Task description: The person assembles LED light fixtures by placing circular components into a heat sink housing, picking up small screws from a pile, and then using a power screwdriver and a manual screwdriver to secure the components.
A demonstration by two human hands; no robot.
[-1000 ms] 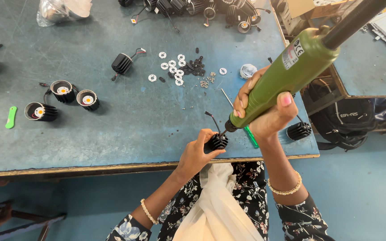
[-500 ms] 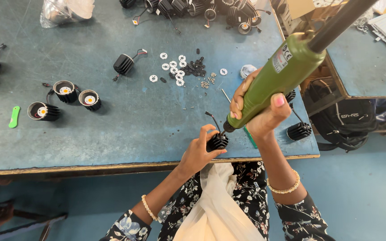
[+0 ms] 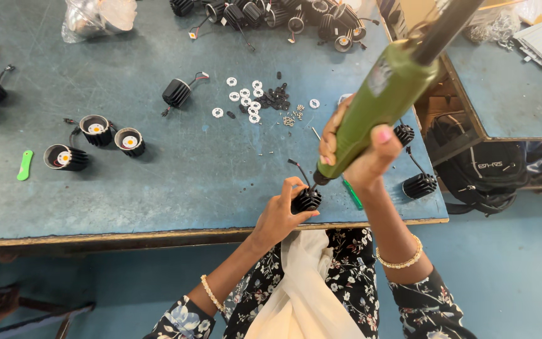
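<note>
My left hand grips a small black finned lamp housing with a short wire, standing near the front edge of the blue-green worktable. My right hand is wrapped around a green electric screwdriver that hangs on a dark cable from above. Its tip points down onto the top of the housing. A green-handled hand screwdriver lies just right of the housing.
White rings and small black parts lie mid-table. Three open housings stand at left by a green tag. Finned housings sit at the right edge, more at the back. A black backpack lies right.
The green driver has tilted a little more upright and shifted slightly left over the housing. My left hand keeps hold of the housing in the same place.
</note>
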